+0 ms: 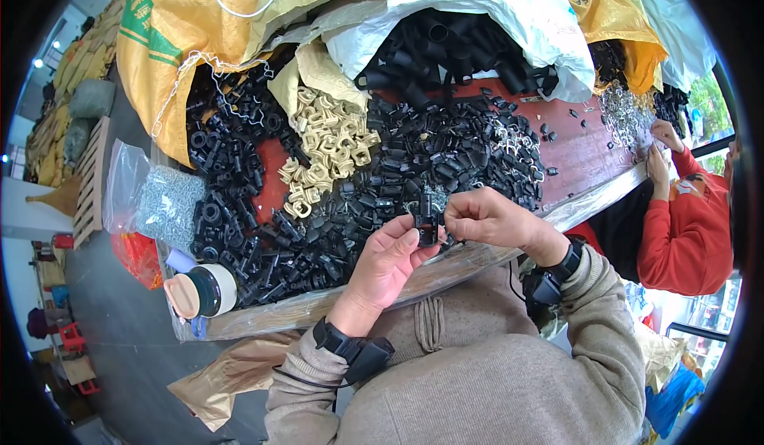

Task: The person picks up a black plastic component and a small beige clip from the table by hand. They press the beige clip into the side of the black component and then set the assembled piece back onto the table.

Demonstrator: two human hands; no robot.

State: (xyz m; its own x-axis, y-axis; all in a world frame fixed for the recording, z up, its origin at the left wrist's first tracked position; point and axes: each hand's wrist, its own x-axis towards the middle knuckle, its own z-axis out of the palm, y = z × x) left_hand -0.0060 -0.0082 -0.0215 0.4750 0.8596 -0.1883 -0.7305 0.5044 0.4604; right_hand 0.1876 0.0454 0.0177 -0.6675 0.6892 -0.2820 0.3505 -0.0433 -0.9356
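Across the table (579, 155), sacks (179, 15) gape on the far side behind black parts (469, 147) and cream rings (326, 147). A bag (169, 206) and a cup (213, 291) crowd the left; a co-worker (688, 242) is right. At the near edge, the left hand (386, 258) pinches a black fitting (427, 221); the right hand (493, 221) curls just beside it, its hold unclear.

Free red strip (577, 159) beside black heap (422, 155)

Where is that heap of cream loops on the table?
In the head view, the cream loops lie left of centre, beyond the person's left hand, between larger black parts on the left and small black pieces on the right.
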